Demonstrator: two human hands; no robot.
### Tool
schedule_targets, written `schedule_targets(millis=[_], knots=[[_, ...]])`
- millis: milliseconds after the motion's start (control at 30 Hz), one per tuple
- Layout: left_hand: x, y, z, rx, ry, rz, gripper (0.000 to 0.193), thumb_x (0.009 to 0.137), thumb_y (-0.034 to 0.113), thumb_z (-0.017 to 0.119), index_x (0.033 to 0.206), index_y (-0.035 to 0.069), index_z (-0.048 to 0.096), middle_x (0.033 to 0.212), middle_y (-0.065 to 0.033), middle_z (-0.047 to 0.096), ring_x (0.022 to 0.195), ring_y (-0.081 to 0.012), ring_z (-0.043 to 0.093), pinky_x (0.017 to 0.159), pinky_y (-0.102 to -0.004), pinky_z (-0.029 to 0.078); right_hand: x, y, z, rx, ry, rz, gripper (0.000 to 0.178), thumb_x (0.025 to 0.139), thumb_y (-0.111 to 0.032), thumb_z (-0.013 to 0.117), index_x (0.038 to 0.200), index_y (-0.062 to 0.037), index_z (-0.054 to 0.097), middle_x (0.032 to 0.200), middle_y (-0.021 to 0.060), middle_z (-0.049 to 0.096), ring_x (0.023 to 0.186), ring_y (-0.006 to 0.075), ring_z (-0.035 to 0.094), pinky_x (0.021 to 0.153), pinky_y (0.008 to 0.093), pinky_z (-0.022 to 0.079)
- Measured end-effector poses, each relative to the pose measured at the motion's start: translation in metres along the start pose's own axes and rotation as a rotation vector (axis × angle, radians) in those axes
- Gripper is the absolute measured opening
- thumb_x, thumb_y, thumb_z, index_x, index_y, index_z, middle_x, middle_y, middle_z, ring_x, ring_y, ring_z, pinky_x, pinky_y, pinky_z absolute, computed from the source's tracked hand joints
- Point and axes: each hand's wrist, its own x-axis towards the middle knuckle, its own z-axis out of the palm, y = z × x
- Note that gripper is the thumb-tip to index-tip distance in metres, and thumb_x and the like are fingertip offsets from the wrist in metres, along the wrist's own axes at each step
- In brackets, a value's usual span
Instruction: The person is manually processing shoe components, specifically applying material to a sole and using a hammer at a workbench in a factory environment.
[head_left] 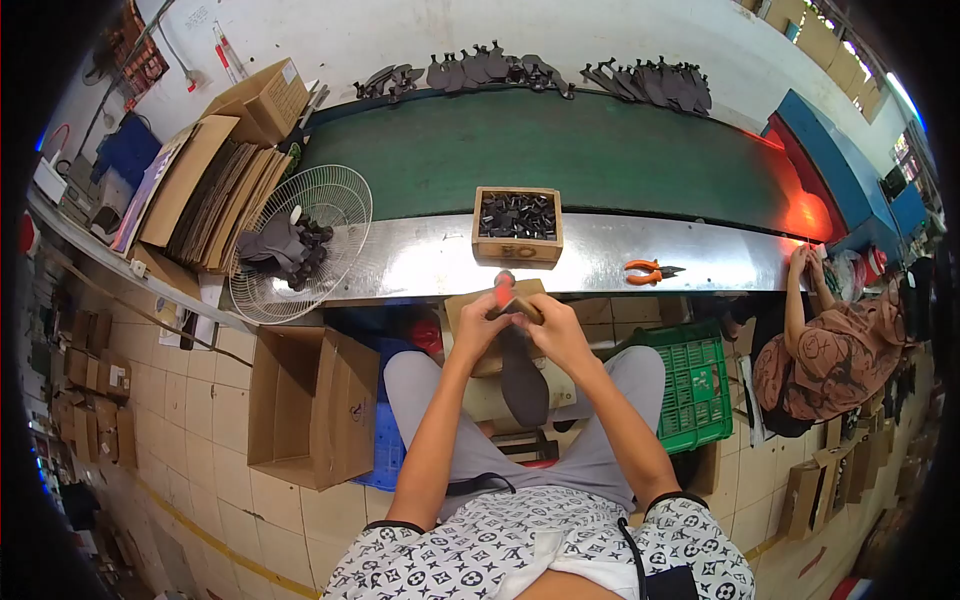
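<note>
A dark shoe sole hangs between my knees, its broad end toward me. My left hand is closed on its narrow end. My right hand is closed beside it around a short brown handle-like piece; its kind is not clear. A reddish, rounded tip shows just beyond my fingers, and I cannot make out what it belongs to. Ahead of my hands, a wooden box on the metal ledge holds many small black shoe heels.
Orange-handled pliers lie on the metal ledge. A wire basket with heeled soles stands left. More soles line the green conveyor's far edge. A cardboard box and green crate flank me. Another person works at right.
</note>
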Motion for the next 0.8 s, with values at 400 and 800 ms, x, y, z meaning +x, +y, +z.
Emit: schedule_targets(millis=[400, 800], knots=[[0.009, 0.013, -0.008, -0.176, -0.111, -0.054, 0.021, 0.079, 0.009, 0.082, 0.099, 0.002, 0.076, 0.095, -0.0017, 0.068, 0.085, -0.0107, 0.059, 0.076, -0.0264, 0.048, -0.034, -0.050, -0.028, 0.065, 0.033, 0.104, 0.022, 0.100, -0.012, 0.056, 0.115, 0.0051, 0.056, 0.096, 0.0249, 0.063, 0.084, 0.0418, 0.062, 0.074, 0.0429, 0.050], [0.005, 0.005, -0.011, -0.157, -0.111, -0.054, 0.025, 0.080, 0.009, 0.080, 0.103, 0.001, 0.075, 0.099, -0.0069, 0.072, 0.091, -0.0145, 0.064, 0.082, -0.0274, 0.049, -0.035, -0.046, -0.020, 0.093, 0.049, 0.161, 0.025, 0.099, -0.011, 0.057, 0.118, 0.0065, 0.056, 0.096, 0.0264, 0.063, 0.086, 0.0466, 0.061, 0.073, 0.0474, 0.049]])
